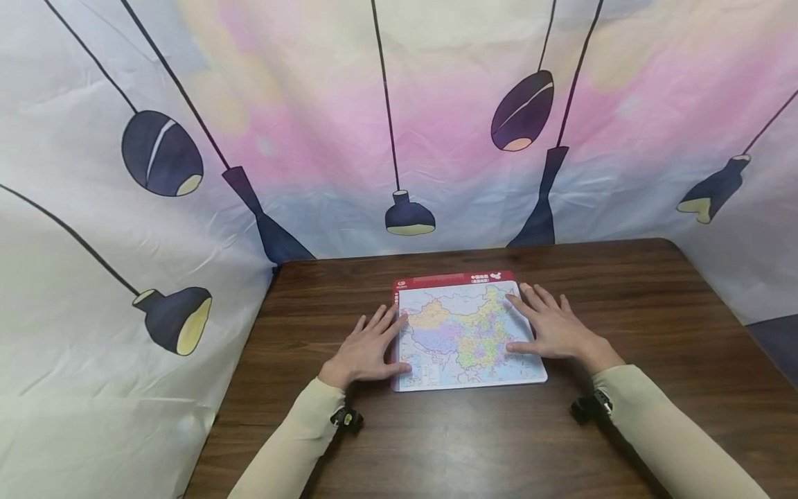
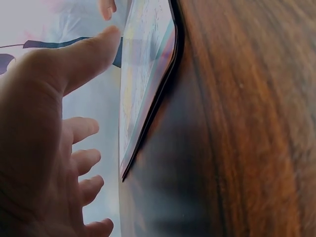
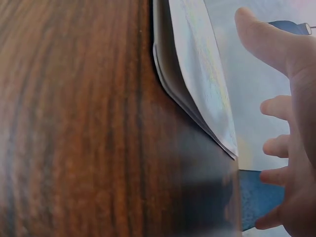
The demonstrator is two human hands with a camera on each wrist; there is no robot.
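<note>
flat map board [image 1: 464, 333] between hands, fingers [image 1: 388, 320] touching both side edges

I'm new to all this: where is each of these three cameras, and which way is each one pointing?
Head: worn on the head, looking forward and down at the map board on the wooden table; both hands and sleeves show.
Left wrist: low beside the left hand, facing the board's edge; palm and fingers show.
Right wrist: low beside the right hand, facing the board's other edge; fingers show.
Shared: all see board and table.
</note>
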